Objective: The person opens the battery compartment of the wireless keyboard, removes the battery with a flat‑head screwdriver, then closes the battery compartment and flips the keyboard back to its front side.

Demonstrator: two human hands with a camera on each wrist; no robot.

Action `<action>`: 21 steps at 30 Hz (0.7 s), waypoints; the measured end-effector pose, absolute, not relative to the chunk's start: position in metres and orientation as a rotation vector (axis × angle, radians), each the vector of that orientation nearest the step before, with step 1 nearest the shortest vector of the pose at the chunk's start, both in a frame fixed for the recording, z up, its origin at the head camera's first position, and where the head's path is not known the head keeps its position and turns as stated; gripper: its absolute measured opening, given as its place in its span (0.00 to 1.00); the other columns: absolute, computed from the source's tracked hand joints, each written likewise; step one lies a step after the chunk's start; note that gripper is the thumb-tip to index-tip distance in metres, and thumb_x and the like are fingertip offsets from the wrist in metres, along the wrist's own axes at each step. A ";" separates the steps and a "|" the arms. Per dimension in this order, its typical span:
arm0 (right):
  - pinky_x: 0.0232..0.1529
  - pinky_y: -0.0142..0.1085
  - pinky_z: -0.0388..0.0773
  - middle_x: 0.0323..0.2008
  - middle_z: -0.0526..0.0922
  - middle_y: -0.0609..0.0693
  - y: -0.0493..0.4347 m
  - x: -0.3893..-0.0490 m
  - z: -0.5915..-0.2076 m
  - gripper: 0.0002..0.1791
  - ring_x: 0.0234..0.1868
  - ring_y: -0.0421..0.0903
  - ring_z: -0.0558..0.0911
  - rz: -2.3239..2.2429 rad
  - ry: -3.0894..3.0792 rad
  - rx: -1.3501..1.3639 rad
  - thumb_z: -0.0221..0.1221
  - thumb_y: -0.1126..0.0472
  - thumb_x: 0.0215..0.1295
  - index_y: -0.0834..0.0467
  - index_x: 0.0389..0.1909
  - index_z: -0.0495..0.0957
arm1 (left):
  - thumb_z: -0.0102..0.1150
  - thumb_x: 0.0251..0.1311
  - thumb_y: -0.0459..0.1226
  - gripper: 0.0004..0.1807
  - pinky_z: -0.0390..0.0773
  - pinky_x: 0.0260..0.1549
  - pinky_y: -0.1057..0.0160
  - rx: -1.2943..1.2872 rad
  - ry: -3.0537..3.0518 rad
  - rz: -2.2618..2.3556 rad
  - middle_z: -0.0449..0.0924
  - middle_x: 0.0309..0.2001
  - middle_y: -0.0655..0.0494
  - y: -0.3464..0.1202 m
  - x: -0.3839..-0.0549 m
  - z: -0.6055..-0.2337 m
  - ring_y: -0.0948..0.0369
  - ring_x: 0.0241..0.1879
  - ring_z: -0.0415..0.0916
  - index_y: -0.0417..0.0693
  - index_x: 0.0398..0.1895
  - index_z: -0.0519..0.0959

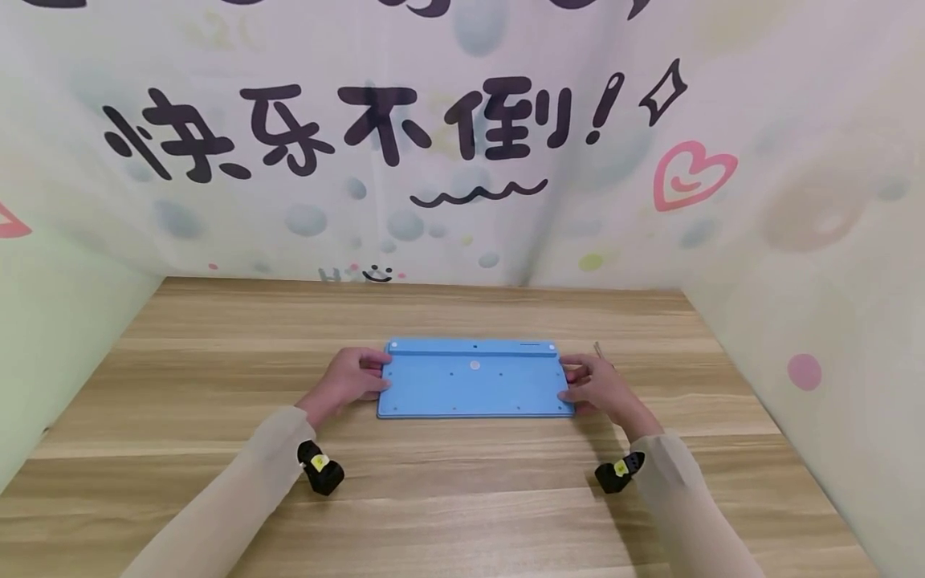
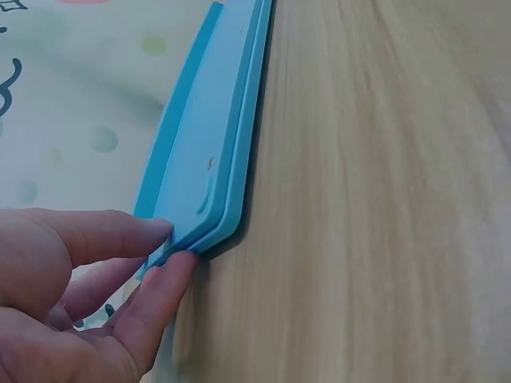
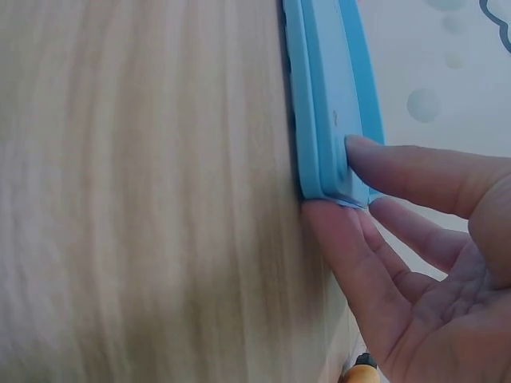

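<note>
A light-blue keyboard [image 1: 474, 389] lies face down on the wooden table, its back showing small screw holes, a round white spot and a raised ridge along the far edge. My left hand [image 1: 352, 376] grips its left end. In the left wrist view, the thumb of that hand [image 2: 96, 279] lies on the back panel and a finger touches the end's lower edge. At the opposite end, my right hand [image 1: 594, 384] pinches the keyboard [image 3: 323, 104] likewise, thumb above and fingers against the edge. The key side faces down and is mostly hidden.
A thin metal rod [image 1: 597, 349] pokes out behind my right hand. An orange and black object [image 3: 363, 372], partly cut off, shows low in the right wrist view. The wooden table [image 1: 462, 498] meets a printed cloth backdrop [image 1: 462, 233] at the back and sides.
</note>
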State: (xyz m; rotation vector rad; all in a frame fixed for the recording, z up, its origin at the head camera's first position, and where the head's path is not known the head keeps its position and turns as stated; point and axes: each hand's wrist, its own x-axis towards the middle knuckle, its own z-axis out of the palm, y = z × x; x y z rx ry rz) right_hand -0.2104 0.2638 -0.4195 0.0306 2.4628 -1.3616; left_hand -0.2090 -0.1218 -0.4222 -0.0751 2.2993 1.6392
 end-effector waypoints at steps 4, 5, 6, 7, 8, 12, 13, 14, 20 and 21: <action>0.34 0.43 0.79 0.47 0.70 0.62 0.264 -0.208 -0.420 0.34 0.44 0.53 0.73 -1.379 2.468 0.022 0.63 0.70 0.53 0.65 0.62 0.63 | 0.55 0.57 0.26 0.19 0.79 0.35 0.60 -0.083 2.333 1.628 0.70 0.48 0.40 -0.121 -0.212 -0.417 0.51 0.43 0.73 0.34 0.53 0.71; 0.34 0.43 0.79 0.47 0.70 0.62 0.264 -0.208 -0.419 0.34 0.44 0.53 0.73 -1.376 2.473 0.015 0.63 0.70 0.53 0.65 0.62 0.63 | 0.54 0.57 0.27 0.18 0.79 0.34 0.61 -0.091 2.343 1.630 0.71 0.47 0.40 -0.120 -0.213 -0.415 0.52 0.42 0.73 0.35 0.53 0.72; 0.34 0.43 0.79 0.47 0.70 0.62 0.264 -0.208 -0.419 0.34 0.44 0.53 0.73 -1.372 2.476 0.010 0.63 0.70 0.53 0.65 0.62 0.63 | 0.54 0.58 0.27 0.18 0.79 0.34 0.61 -0.091 2.351 1.630 0.71 0.47 0.40 -0.120 -0.214 -0.413 0.52 0.42 0.72 0.35 0.53 0.72; 0.34 0.43 0.79 0.47 0.70 0.62 0.264 -0.207 -0.420 0.34 0.44 0.53 0.74 -1.370 2.477 0.009 0.63 0.70 0.54 0.65 0.62 0.63 | 0.54 0.58 0.27 0.17 0.79 0.35 0.60 -0.082 2.359 1.628 0.71 0.47 0.40 -0.119 -0.215 -0.410 0.51 0.42 0.72 0.35 0.52 0.72; 0.34 0.43 0.79 0.47 0.70 0.62 0.264 -0.207 -0.419 0.34 0.44 0.53 0.74 -1.368 2.479 0.013 0.63 0.70 0.53 0.65 0.62 0.63 | 0.53 0.58 0.28 0.17 0.79 0.35 0.60 -0.071 2.364 1.625 0.71 0.47 0.41 -0.117 -0.216 -0.408 0.51 0.42 0.72 0.35 0.52 0.72; 0.34 0.42 0.79 0.47 0.70 0.62 0.264 -0.207 -0.419 0.33 0.43 0.53 0.73 -1.350 2.482 0.032 0.63 0.70 0.54 0.64 0.62 0.63 | 0.52 0.59 0.29 0.17 0.78 0.37 0.59 -0.022 2.362 1.618 0.72 0.46 0.42 -0.111 -0.222 -0.397 0.49 0.42 0.72 0.35 0.53 0.72; 0.34 0.42 0.79 0.47 0.70 0.62 0.263 -0.207 -0.418 0.33 0.43 0.53 0.74 -1.347 2.482 0.035 0.63 0.70 0.53 0.64 0.62 0.63 | 0.52 0.59 0.29 0.17 0.78 0.38 0.59 0.006 2.365 1.607 0.72 0.46 0.42 -0.109 -0.224 -0.394 0.49 0.43 0.72 0.34 0.53 0.72; 0.33 0.42 0.79 0.46 0.70 0.62 0.263 -0.207 -0.418 0.33 0.42 0.53 0.74 -1.345 2.485 0.038 0.63 0.70 0.53 0.64 0.62 0.64 | 0.52 0.59 0.29 0.17 0.78 0.37 0.60 0.028 2.367 1.603 0.73 0.45 0.42 -0.106 -0.227 -0.391 0.48 0.43 0.72 0.34 0.53 0.72; 0.32 0.42 0.79 0.46 0.71 0.62 0.262 -0.209 -0.418 0.34 0.40 0.52 0.74 -1.351 2.488 0.041 0.63 0.71 0.53 0.65 0.62 0.64 | 0.53 0.59 0.30 0.16 0.78 0.37 0.60 0.166 2.387 1.522 0.75 0.45 0.42 -0.088 -0.244 -0.373 0.47 0.45 0.73 0.36 0.51 0.73; 0.32 0.42 0.79 0.45 0.71 0.62 0.263 -0.209 -0.419 0.34 0.40 0.52 0.74 -1.353 2.486 0.043 0.63 0.71 0.52 0.65 0.62 0.64 | 0.54 0.59 0.30 0.16 0.78 0.37 0.60 0.187 2.392 1.503 0.75 0.44 0.42 -0.084 -0.246 -0.370 0.47 0.45 0.73 0.36 0.51 0.74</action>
